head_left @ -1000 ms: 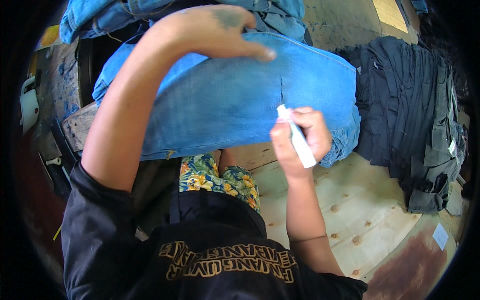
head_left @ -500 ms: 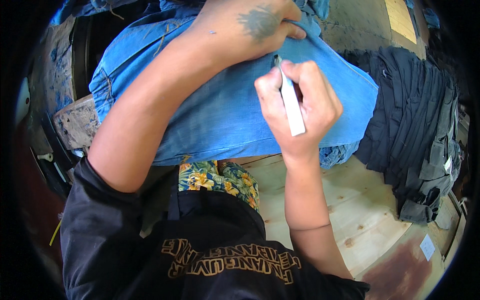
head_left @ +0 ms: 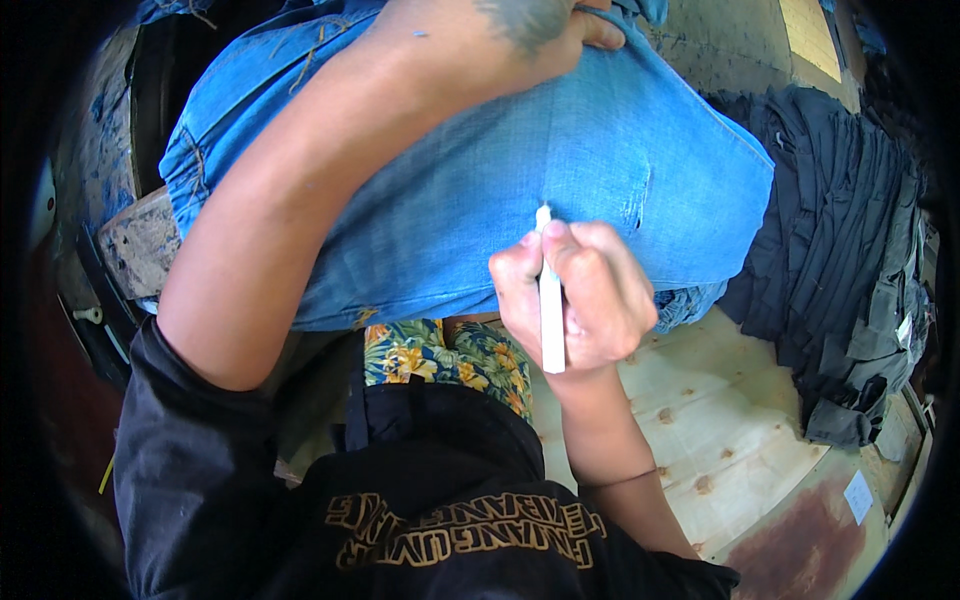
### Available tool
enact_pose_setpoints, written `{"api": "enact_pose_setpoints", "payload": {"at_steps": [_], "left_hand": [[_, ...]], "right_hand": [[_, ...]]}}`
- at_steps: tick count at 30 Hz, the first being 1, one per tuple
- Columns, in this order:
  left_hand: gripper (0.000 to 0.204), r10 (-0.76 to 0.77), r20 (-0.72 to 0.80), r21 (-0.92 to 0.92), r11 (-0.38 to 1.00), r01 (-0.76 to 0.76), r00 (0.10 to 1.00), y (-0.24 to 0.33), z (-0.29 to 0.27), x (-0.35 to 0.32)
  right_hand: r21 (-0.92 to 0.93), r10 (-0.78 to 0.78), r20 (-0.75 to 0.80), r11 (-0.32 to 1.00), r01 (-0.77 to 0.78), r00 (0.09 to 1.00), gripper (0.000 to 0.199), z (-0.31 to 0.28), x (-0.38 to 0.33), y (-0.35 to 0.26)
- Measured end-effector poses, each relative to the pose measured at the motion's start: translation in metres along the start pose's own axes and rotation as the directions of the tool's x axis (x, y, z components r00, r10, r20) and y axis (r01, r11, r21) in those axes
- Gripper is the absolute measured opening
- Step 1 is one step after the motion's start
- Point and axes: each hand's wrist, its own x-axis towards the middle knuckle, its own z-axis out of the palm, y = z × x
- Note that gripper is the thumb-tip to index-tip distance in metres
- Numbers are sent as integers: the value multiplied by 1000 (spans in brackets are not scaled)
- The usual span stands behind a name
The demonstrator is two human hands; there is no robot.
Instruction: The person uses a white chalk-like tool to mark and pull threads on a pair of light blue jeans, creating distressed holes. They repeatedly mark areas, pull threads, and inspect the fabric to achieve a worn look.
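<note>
A piece of blue denim clothing (head_left: pixel 430 215) is spread across in front of me, with worn pale patches and brown thread along its left side. My left hand (head_left: pixel 535 40) reaches over it and is closed on the cloth near the top edge of the view; some of its fingers are hidden. In my right hand (head_left: pixel 585 290) is a slim white-handled tool (head_left: pixel 552 320), gripped like a pen. Its narrow tip meets the denim at mid-panel, or is just over it. A frayed slit (head_left: pixel 638 200) shows in the cloth to the right of the tip.
Dark folded garments (head_left: pixel 810 250) are piled at the right. Below the denim lies a pale wooden board (head_left: pixel 700 410) with knots. A worn wooden beam (head_left: pixel 140 245) sticks out at the left, under the cloth. A white paper tag (head_left: pixel 857 497) lies at the lower right.
My right hand and the white-handled tool have moved toward me and slightly left, uncovering the frayed slit. My left hand has shifted a little farther up and right.
</note>
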Motion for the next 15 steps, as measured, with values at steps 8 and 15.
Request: {"api": "enact_pose_setpoints", "payload": {"at_steps": [8,15], "left_hand": [[19,-72,124,-119,989,87,990,-9,-7,6],[18,-116,95,-60,991,122,989,-13,-1,5]], "right_hand": [[-27,-19,0,999,19,1000,17,3,24,14],[-13,62,37,998,-61,997,17,14,36,16]]}}
